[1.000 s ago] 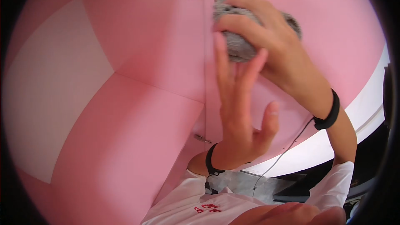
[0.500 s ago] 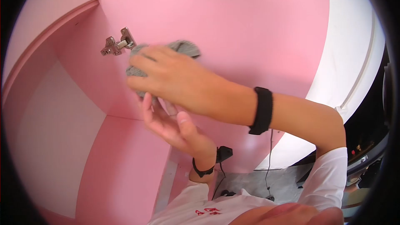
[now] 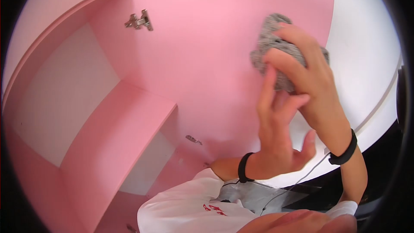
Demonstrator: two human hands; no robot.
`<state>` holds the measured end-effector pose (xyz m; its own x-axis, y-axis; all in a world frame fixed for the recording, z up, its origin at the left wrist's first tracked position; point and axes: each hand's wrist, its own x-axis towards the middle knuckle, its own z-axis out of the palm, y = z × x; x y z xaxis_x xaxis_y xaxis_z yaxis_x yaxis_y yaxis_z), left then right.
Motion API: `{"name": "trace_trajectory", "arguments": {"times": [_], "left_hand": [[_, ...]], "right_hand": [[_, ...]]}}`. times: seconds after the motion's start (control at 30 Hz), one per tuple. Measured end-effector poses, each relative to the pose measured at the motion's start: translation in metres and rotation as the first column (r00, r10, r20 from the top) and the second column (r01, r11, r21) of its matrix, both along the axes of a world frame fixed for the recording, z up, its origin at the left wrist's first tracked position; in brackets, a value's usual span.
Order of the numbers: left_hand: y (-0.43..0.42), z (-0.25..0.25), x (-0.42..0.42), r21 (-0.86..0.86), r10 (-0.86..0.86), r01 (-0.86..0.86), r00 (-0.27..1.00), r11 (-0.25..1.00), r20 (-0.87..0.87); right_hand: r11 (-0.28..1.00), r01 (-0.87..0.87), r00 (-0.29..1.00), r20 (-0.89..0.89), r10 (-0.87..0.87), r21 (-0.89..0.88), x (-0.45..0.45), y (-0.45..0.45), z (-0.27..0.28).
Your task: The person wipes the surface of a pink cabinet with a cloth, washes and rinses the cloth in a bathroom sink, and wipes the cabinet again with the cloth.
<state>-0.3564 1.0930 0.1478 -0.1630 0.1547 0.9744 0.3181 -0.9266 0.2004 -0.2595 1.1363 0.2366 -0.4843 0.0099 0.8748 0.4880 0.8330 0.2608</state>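
The grey cloth (image 3: 271,43) is bunched in front of the pink panel (image 3: 207,60), near the panel's right edge; whether it presses against the surface cannot be told. Its long axis runs roughly up and down in the view, with a rounded fold at the top leaning a little left and the lower end tucked down between the two hands. A smaller fold juts left, and another bit pokes out to the right behind the right hand (image 3: 317,77). That hand grips the cloth from the right, back toward the camera, its two visible front fingers bent over the fabric with a gap between them; its remaining fingers and the cloth's underside are hidden. The left hand (image 3: 276,138) is below, fingers loosely spread and thumb well apart, one fingertip reaching up to the cloth's lower left (I can't tell whether it touches fabric or only the other hand's finger). Farther left, a metal hinge (image 3: 140,20) sits on the panel; a second metal fitting (image 3: 194,140) lower down is hard to make out. Red marks (image 3: 214,209) on the white shirt (image 3: 185,203) look like lettering but are too small to read.
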Motion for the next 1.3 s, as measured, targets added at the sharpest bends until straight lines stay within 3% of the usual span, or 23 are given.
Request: {"name": "trace_trajectory", "arguments": {"times": [0.1, 0.2, 0.33, 0.43, 0.57, 0.67, 0.77, 0.83, 0.93, 1.0, 1.07, 1.13, 1.17, 1.23, 1.3], "left_hand": [[-0.008, -0.01, 0.019, -0.045, -0.02, 0.017, 0.998, 0.999, -0.063], [-0.012, -0.025, 0.015, -0.037, -0.057, 0.053, 0.993, 0.998, -0.103], [0.006, -0.028, -0.013, 0.031, 0.033, -0.027, 0.983, 0.999, -0.181], [-0.005, -0.021, -0.032, -0.021, 0.014, -0.017, 0.99, 1.0, -0.14], [-0.009, -0.01, -0.064, 0.035, 0.032, -0.03, 0.998, 0.999, -0.055], [0.032, -0.023, -0.129, -0.04, -0.062, 0.063, 0.998, 0.997, 0.018], [0.053, -0.01, -0.201, 0.02, 0.02, -0.02, 1.0, 1.0, -0.009], [0.062, -0.003, -0.236, -0.008, 0.247, -0.247, 0.969, 0.969, -0.024], [0.079, -0.007, -0.266, -0.03, 0.319, -0.317, 0.945, 0.948, 0.075], [0.083, -0.005, -0.282, -0.093, 0.259, -0.249, 0.956, 0.964, 0.134], [0.099, -0.006, -0.299, -0.094, 0.3, -0.285, 0.923, 0.954, 0.241], [0.103, 0.009, -0.29, -0.186, 0.364, -0.328, 0.905, 0.926, 0.22], [0.106, 0.013, -0.284, -0.18, 0.341, -0.307, 0.915, 0.935, 0.215], [0.094, 0.039, -0.22, -0.174, 0.056, 0.026, 0.891, 0.984, 0.45], [0.074, 0.056, -0.21, -0.171, 0.078, -0.005, 0.903, 0.985, 0.423]], "right_hand": [[0.996, 0.094, 0.996, 0.006, -0.094, -0.005, 0.026, -0.006, -0.004], [0.998, 0.065, 0.991, -0.117, -0.064, 0.006, 0.016, -0.007, -0.027], [0.993, 0.056, 0.994, -0.1, -0.046, 0.102, -0.006, 0.01, -0.03], [0.996, 0.028, 0.998, -0.064, -0.023, 0.083, -0.032, 0.009, -0.023], [0.996, 0.04, 0.999, 0.013, -0.041, 0.08, -0.061, -0.002, -0.004], [0.996, 0.083, 0.994, 0.077, -0.081, -0.019, -0.111, 0.036, -0.015], [0.992, 0.083, 0.978, 0.198, -0.062, -0.1, -0.163, 0.038, 0.003], [0.992, 0.076, 0.971, 0.233, -0.051, -0.1, -0.195, 0.045, 0.011], [0.996, 0.022, 0.967, 0.254, 0.001, -0.087, -0.244, 0.066, 0.008], [0.99, -0.069, 0.948, 0.302, 0.103, -0.122, -0.277, 0.076, 0.013], [0.989, -0.105, 0.941, 0.31, 0.132, -0.1, -0.305, 0.093, 0.014], [0.986, -0.153, 0.943, 0.287, 0.166, -0.068, -0.292, 0.1, 0.023], [0.983, -0.157, 0.939, 0.295, 0.177, -0.091, -0.289, 0.104, 0.022], [0.983, -0.159, 0.956, 0.236, 0.176, -0.092, -0.224, 0.092, 0.039], [0.983, -0.172, 0.958, 0.219, 0.183, -0.071, -0.22, 0.072, 0.051]]}}
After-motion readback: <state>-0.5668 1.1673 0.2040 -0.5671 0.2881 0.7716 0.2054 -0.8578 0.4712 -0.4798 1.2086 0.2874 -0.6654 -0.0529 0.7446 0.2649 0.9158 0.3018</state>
